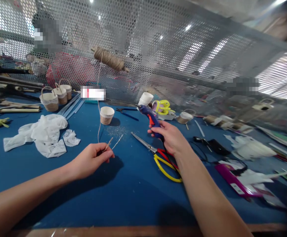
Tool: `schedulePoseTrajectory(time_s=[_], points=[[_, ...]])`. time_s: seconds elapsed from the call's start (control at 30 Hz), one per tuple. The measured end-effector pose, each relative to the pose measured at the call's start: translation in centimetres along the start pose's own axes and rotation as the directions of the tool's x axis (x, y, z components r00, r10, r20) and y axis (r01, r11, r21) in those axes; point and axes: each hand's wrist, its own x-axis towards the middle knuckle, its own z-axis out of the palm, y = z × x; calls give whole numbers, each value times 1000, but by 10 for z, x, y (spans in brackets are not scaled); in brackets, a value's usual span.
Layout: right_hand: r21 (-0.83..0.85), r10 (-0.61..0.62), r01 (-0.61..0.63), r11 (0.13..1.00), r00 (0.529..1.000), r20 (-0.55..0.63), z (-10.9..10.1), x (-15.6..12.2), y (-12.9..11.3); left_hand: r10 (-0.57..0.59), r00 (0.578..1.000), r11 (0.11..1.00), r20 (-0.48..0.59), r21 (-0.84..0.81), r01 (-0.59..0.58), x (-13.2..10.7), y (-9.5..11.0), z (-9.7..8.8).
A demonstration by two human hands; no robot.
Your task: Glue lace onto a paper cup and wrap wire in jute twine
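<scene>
Over the tabletop point(133, 197), the left hand point(92, 160) pinches twine point(118, 141), its ends slanting away and rightward, in a nearly closed grip, while the right hand point(170, 135) wraps its grip around the glue gun point(148, 114), whose long axis points forward and left.

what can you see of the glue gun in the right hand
The glue gun has a dark blue body that looks like plastic, an orange-red trigger and a narrow tip. The right hand grips its handle, holding it above the blue table with the tip pointing forward and left. A dark cord runs down from the handle, crossing the view of the scissors. Whether it is hot cannot be told.
</scene>
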Motion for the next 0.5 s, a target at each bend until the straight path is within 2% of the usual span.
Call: schedulePoseTrajectory(time_s=[0.03,0.1,0.13,0.2,0.27,0.4,0.5], points=[[67,-14,11,998,999,44,-1,-10,-2,-7,1000,1000,3,-18,7,0,-1,-1],[322,-73,-21,947,959,275,-3,-28,-5,-6,1000,998,12,-63,7,1,-2,-3],[383,-111,-34,923,929,352,-3,-36,-5,-4,1000,996,18,-91,6,1,-3,-4],[407,-162,-25,913,894,418,-1,-47,-3,-11,1000,989,25,-149,15,1,-4,-4],[382,-210,30,924,874,438,4,-53,0,-36,999,978,33,-203,42,2,-5,-3],[340,-298,175,924,887,353,17,-59,7,-113,990,950,80,-283,131,1,-3,1],[285,-338,248,926,881,332,23,-64,8,-135,987,935,87,-317,156,-1,-2,2]])
